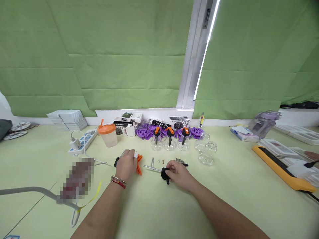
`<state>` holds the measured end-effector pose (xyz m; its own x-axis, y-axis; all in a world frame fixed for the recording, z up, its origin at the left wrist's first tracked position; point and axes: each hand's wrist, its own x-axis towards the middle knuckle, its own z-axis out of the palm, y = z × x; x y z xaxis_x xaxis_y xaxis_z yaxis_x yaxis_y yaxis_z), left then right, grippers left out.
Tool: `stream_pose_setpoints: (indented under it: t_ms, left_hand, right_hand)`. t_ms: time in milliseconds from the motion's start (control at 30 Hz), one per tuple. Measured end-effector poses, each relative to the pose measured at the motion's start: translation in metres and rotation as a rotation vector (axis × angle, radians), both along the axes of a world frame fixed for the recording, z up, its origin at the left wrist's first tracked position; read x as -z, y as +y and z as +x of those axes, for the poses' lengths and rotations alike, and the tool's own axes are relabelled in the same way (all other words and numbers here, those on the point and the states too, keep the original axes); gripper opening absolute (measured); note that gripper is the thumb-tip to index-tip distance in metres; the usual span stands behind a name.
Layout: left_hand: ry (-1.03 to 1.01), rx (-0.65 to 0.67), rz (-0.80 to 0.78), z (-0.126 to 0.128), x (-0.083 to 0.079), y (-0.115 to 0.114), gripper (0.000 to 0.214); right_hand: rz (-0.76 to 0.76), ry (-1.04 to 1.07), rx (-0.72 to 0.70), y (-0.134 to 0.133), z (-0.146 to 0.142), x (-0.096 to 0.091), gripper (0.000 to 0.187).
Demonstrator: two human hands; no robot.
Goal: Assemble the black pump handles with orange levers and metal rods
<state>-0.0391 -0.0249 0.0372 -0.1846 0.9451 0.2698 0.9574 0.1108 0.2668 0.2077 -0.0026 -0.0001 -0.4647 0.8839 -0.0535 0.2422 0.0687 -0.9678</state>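
My right hand (pixel 179 175) pinches a round black cap (pixel 164 173) with a thin metal rod (pixel 152 168) pointing left and a short black stub below. My left hand (pixel 126 165) bends its fingers down over the table; what they close on is hidden. Beside it on the left a black part (pixel 116 162) peeks out, and orange plastic pieces (pixel 139 165) lie at its right. Between the hands are a bent metal piece (pixel 152 162) and tiny metal bits (pixel 163 161). A coil spring (pixel 180 160) rests behind my right hand, near a small black piece (pixel 185 164).
Behind stand several glass jars with orange-and-black tops (pixel 170 139), then purple plastic parts (pixel 144 133) and boxes (pixel 126 129). Bare glass jars (pixel 206 157) are to the right. An orange-lidded cup (pixel 108 134), power strip (pixel 84 141), grey stand arm (pixel 37 189) and yellow-edged strip (pixel 281 167) flank the area.
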Motion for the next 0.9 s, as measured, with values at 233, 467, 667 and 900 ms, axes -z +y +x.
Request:
stream_pose_setpoints:
  t_ms: [233,467,667,900]
  left_hand:
    - [0.071,0.798,0.264,0.045,0.0,-0.021,0.048]
    - [0.124,0.774,0.183,0.068,0.008,-0.021,0.048]
    - [-0.055,-0.011,0.213,0.014,-0.011,-0.008,0.052]
    - [-0.237,-0.42,0.246,-0.05,-0.016,0.003,0.06]
  right_hand:
    - [-0.024,0.147,0.04,-0.005,-0.004,-0.01,0.022]
    - [-0.117,0.283,-0.07,-0.013,-0.006,-0.018,0.034]
    - [-0.126,0.29,-0.103,-0.014,-0.007,-0.016,0.044]
    - [-0.092,0.227,-0.089,-0.01,-0.005,-0.007,0.044]
